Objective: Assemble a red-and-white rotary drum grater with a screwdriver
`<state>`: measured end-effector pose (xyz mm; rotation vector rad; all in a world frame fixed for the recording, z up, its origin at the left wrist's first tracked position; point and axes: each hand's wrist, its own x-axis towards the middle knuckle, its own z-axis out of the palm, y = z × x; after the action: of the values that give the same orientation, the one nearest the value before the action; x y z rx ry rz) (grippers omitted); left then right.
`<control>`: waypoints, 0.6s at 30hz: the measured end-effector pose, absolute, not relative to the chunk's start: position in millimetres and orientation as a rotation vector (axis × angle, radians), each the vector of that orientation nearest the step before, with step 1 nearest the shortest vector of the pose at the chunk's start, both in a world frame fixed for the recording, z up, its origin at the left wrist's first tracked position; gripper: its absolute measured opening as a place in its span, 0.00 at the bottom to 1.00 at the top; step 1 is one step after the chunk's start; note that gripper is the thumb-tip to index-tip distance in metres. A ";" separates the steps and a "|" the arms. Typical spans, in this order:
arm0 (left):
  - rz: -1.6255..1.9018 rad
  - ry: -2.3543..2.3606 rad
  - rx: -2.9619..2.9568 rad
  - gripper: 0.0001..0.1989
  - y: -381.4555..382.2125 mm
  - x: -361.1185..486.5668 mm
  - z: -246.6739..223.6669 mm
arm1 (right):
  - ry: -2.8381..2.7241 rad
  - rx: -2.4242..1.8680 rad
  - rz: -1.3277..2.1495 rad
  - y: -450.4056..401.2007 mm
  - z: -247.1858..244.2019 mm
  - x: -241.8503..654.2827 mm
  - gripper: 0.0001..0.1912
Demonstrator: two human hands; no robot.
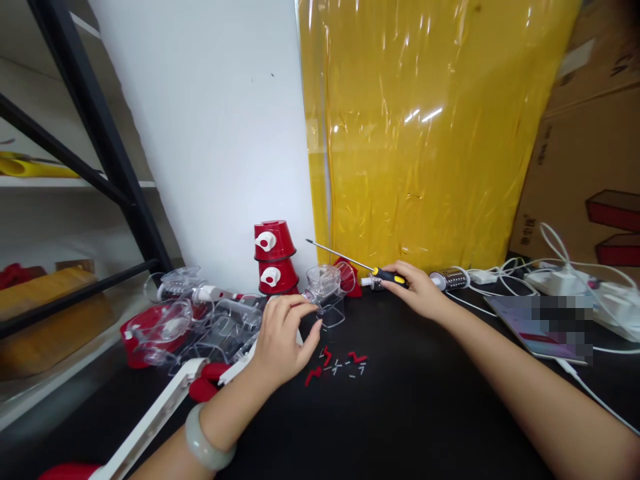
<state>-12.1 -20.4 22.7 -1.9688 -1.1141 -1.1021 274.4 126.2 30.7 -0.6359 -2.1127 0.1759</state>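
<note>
Large translucent yellow plastic sheet (425,133) hangs at the back, beside a plain white upright panel (210,133); matte black tabletop (400,413) in front. Brown cardboard box (565,153) stands far right. Long white bar with red ends (150,417) lies at lower left, near a jumble of clear plastic parts (230,330). Flat tablet (510,320), screen partly blurred, lies right of the right forearm. Two red tapered cups (283,253), one atop the other, stand beyond the left hand (285,337). That hand: fingers loosely curled, gap showing between thumb and forefinger, palm side hidden. Right hand (415,290) closed around the black-and-yellow handle of a long-shafted screwdriver (390,277), held above the table's back area, shaft tilted, tip up and leftward. Smallest: zigzag red pieces (327,355) and slim pale pieces (337,366), scattered near the left thumb.
</note>
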 end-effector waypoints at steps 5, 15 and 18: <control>-1.236 -1.567 -1.970 0.36 16.7 -15.3 15.5 | -2.066 -0.690 0.174 140.5 25.1 284.7 0.14; -1.563 -1.637 -2.138 0.39 70.8 -10.5 1.7 | -2.064 -0.702 0.208 142.7 23.8 284.5 0.12; -1.567 -1.609 -2.155 0.29 70.0 -5.2 5.3 | -2.066 -0.700 0.208 140.7 24.3 283.9 0.12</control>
<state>-5.2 70.0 5.3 -2.1545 -1.6092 -1.5672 283.9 140.7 24.3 -0.6998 -2.0659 0.2083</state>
